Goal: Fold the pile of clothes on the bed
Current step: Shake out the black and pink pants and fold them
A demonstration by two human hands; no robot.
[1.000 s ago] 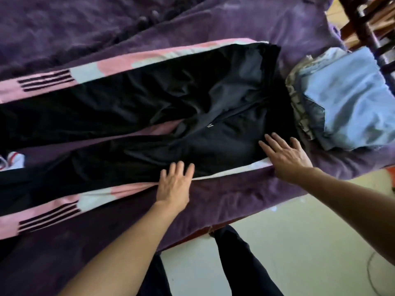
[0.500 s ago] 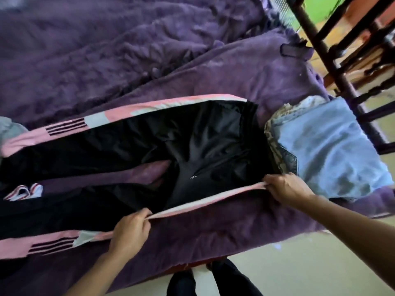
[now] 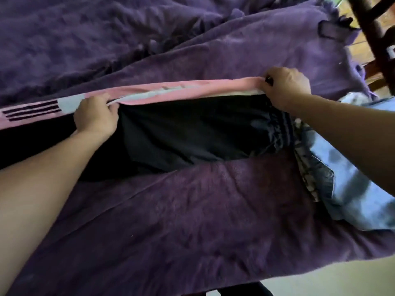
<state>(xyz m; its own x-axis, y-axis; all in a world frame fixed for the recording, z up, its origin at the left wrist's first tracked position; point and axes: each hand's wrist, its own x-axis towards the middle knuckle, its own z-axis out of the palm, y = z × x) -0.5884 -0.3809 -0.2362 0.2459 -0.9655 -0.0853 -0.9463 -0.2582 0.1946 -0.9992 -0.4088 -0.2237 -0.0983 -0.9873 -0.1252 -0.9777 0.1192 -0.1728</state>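
Black track pants (image 3: 192,133) with pink and white side stripes lie lengthwise across the purple bed cover (image 3: 192,221), doubled over so the two striped edges meet at the far side. My left hand (image 3: 96,118) grips the pink striped edge near the middle of the leg. My right hand (image 3: 284,88) grips the same edge at the waistband end. Both hands hold the near edge against the far one. A stack of folded clothes (image 3: 352,189), light blue on top with a patterned piece beneath, lies at the right beside the waistband.
A rumpled purple blanket (image 3: 85,39) covers the far part of the bed. A dark wooden bed frame (image 3: 372,28) rises at the top right. The bed's near edge and pale floor (image 3: 342,278) show at the bottom right.
Both hands went from lying flat on the pants to gripping the near striped edge, then carried it away from me over the far edge, folding the pants in half lengthwise.
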